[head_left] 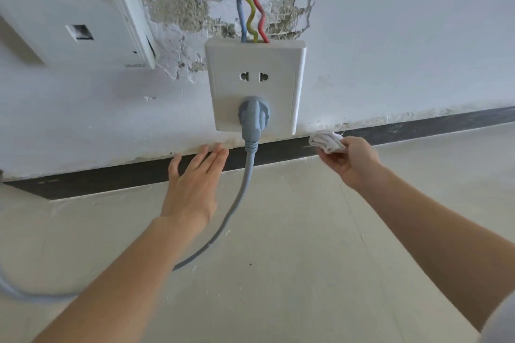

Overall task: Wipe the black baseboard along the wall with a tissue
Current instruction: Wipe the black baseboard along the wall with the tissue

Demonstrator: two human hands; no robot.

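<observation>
The black baseboard [281, 152] runs along the foot of the white wall, from lower left to upper right. My right hand [352, 160] is shut on a crumpled white tissue [326, 141], which sits against the upper edge of the baseboard just right of the socket. My left hand [195, 184] is open with its fingers together and stretched flat; the fingertips reach the top of the baseboard left of the cable.
A white wall socket [255, 64] holds a grey plug [253, 115]; its grey cable [239, 203] hangs across the baseboard and curves left over the pale floor [306, 259]. Coloured wires [250, 8] enter the socket from broken plaster. A white box [69, 14] is mounted at upper left.
</observation>
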